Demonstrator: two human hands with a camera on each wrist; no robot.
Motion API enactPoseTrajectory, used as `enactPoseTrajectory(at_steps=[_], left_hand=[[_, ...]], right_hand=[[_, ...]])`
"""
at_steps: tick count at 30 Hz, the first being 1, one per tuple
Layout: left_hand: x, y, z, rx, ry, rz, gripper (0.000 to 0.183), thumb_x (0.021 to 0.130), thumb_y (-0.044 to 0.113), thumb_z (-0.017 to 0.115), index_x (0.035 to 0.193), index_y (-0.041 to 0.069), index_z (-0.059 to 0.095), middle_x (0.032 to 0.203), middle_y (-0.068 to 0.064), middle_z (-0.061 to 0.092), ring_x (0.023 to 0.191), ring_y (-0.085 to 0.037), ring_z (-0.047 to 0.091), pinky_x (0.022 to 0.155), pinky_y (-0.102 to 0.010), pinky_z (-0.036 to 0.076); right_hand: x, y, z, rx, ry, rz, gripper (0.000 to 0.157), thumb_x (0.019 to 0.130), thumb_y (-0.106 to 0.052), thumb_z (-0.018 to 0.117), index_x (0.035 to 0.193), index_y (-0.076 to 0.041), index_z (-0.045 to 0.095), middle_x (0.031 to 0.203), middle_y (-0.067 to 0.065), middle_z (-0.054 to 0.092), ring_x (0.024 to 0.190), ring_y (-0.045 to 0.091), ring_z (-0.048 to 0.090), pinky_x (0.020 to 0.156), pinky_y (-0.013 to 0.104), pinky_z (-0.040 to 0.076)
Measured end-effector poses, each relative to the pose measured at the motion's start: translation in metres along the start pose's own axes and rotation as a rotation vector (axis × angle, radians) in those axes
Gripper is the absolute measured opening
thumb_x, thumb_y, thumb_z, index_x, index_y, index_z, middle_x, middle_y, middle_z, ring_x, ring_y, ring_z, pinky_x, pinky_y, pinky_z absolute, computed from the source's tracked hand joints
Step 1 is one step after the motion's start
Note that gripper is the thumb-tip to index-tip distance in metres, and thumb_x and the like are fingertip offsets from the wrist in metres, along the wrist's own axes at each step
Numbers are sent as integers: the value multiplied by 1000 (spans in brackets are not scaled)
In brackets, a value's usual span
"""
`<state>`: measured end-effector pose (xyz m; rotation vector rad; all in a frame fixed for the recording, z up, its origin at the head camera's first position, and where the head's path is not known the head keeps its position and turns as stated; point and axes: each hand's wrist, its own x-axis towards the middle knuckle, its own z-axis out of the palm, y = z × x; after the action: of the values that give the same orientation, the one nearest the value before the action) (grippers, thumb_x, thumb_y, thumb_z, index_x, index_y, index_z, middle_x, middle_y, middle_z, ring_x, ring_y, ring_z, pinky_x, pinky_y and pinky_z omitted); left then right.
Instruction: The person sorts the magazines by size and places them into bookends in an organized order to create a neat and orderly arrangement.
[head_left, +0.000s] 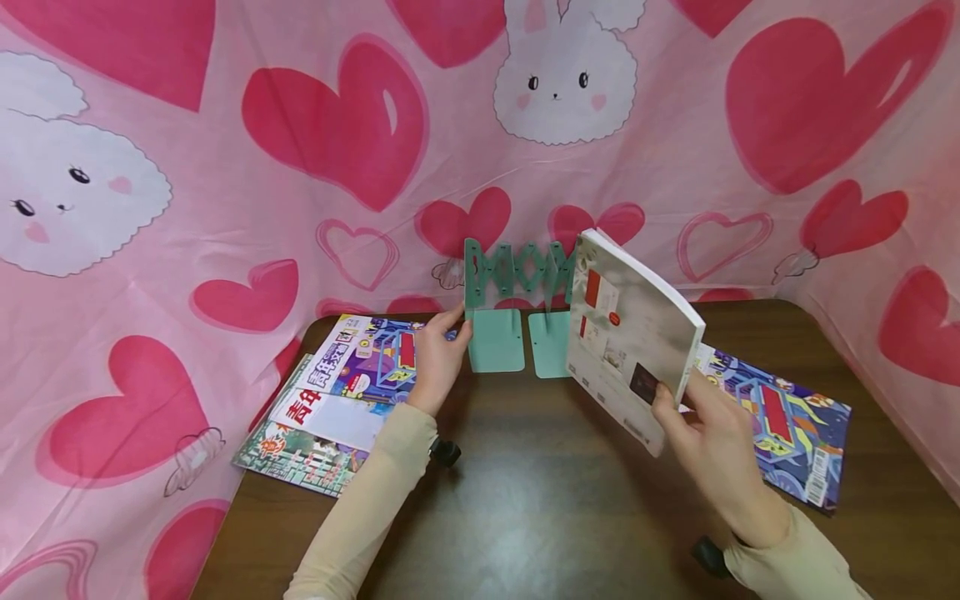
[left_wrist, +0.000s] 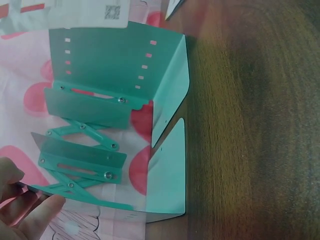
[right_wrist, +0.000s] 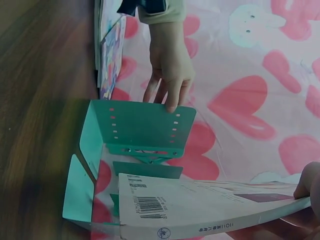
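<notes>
A green expandable metal book rack [head_left: 497,343] stands at the back of the table, its lattice middle and two flat base plates showing. My left hand [head_left: 441,358] pinches the top edge of its left end panel [right_wrist: 145,127] between thumb and fingers, as the left wrist view also shows. My right hand [head_left: 712,458] grips a pale-covered magazine [head_left: 622,333] by its lower corner, thumb on the cover. The magazine is raised and tilted in front of the rack's right end, hiding part of it. In the right wrist view its barcode and spine edge show.
Several magazines [head_left: 322,442] overlap in a pile at the left of the brown table [head_left: 540,517]. Another purple magazine [head_left: 795,429] lies at the right, partly behind my right hand. A pink cloth [head_left: 465,150] with hearts and rabbits hangs behind the table.
</notes>
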<state>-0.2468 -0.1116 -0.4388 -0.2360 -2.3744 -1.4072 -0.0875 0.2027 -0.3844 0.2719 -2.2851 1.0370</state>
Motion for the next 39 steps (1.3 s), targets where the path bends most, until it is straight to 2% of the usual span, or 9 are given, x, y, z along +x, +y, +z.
enactPoseTrajectory(at_steps=[7, 15, 22, 26, 29, 32, 34, 36, 39], left_hand=[[-1, -2, 1, -4, 16, 9, 42, 99, 9, 71, 140, 5, 65, 131, -14, 71, 122, -30, 66, 99, -45, 57], [0, -10, 5, 45, 73, 103, 37, 96, 9, 73, 133, 4, 71, 120, -16, 75, 112, -30, 71, 97, -46, 57], [0, -9, 5, 42, 80, 119, 38, 95, 8, 74, 132, 2, 70, 121, -17, 74, 112, -32, 71, 97, -46, 57], [1, -9, 4, 31, 76, 111, 38, 96, 8, 74, 133, 0, 69, 122, -17, 74, 113, -31, 71, 98, -46, 57], [1, -9, 4, 26, 71, 106, 38, 97, 8, 73, 133, 0, 69, 123, -17, 74, 113, -31, 71, 97, -46, 58], [0, -9, 4, 37, 74, 110, 38, 96, 8, 74, 133, 2, 69, 120, -17, 75, 110, -31, 72, 94, -46, 59], [0, -9, 4, 44, 75, 112, 38, 96, 8, 74, 133, 3, 70, 118, -16, 75, 108, -30, 72, 93, -45, 59], [0, -9, 4, 42, 70, 108, 38, 96, 8, 74, 134, 4, 70, 118, -16, 75, 107, -30, 72, 93, -45, 59], [0, -8, 3, 33, 57, 93, 38, 97, 10, 73, 135, 3, 69, 120, -15, 75, 110, -29, 71, 95, -44, 59]], right_hand=[[10, 2, 13, -4, 22, -22, 36, 89, 4, 71, 126, 1, 69, 118, 25, 73, 85, 45, 74, 76, 0, 42], [25, 13, 29, 36, 46, -24, 37, 92, 3, 69, 129, -1, 68, 122, 23, 73, 92, 46, 75, 76, 0, 43], [35, 22, 43, 58, 78, -27, 35, 95, 4, 64, 130, -1, 67, 122, 23, 72, 91, 45, 74, 74, 0, 43], [41, 28, 52, 64, 78, -25, 38, 96, 3, 62, 134, -2, 65, 124, 23, 72, 96, 44, 74, 74, 25, 58], [46, 31, 59, 74, 86, -41, 41, 96, 5, 62, 137, -3, 64, 127, 23, 71, 102, 44, 73, 75, 43, 56], [49, 35, 67, 82, 114, -76, 42, 96, 7, 61, 136, -2, 64, 125, 23, 71, 101, 41, 73, 80, 26, 57], [51, 37, 73, 80, 134, -93, 43, 95, 7, 61, 137, -2, 65, 124, 23, 71, 98, 39, 73, 80, 11, 52], [52, 37, 78, 82, 150, -100, 45, 95, 7, 61, 138, -3, 65, 124, 22, 72, 96, 37, 74, 79, 3, 45], [55, 38, 85, 76, 157, -95, 47, 96, 6, 61, 141, -6, 63, 126, 21, 71, 98, 35, 73, 77, 16, 56]])
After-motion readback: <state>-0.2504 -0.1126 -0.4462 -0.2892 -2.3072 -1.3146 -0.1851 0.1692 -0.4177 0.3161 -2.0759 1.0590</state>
